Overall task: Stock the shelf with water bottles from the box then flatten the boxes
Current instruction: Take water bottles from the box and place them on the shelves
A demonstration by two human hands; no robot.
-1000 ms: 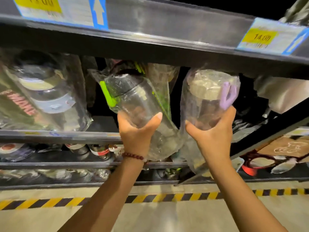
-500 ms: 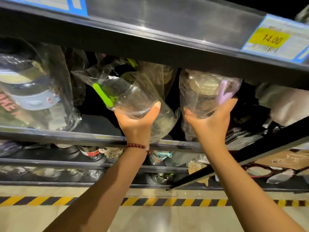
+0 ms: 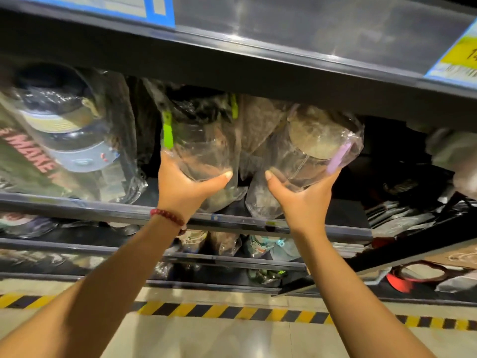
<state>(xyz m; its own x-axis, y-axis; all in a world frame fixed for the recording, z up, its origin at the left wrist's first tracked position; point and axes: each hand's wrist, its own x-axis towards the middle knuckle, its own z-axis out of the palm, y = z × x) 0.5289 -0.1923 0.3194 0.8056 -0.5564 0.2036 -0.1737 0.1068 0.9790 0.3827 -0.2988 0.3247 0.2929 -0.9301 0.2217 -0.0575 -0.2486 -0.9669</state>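
Bottles are in both hands, raised to the shelf (image 3: 180,217) opening. The left hand (image 3: 184,188) curls its grip round the base of the green-strapped bottle (image 3: 204,148), thumb on one side, fingers behind. The right hand (image 3: 300,195) does the same with the purple-strapped bottle (image 3: 317,148), just beside the left grip's load. Each bottle sits inside a loose clear bag, mostly past the shelf lip and close under the upper shelf (image 3: 258,63).

They look empty, so probably light, with a hard clear wall that should not give. The bag film is likely the slippery part: it can slide over the plastic, so a hold low on the base, palm underneath, seems safest. Beyond the left grip, a larger bagged bottle (image 3: 67,140) already lies on the same shelf.
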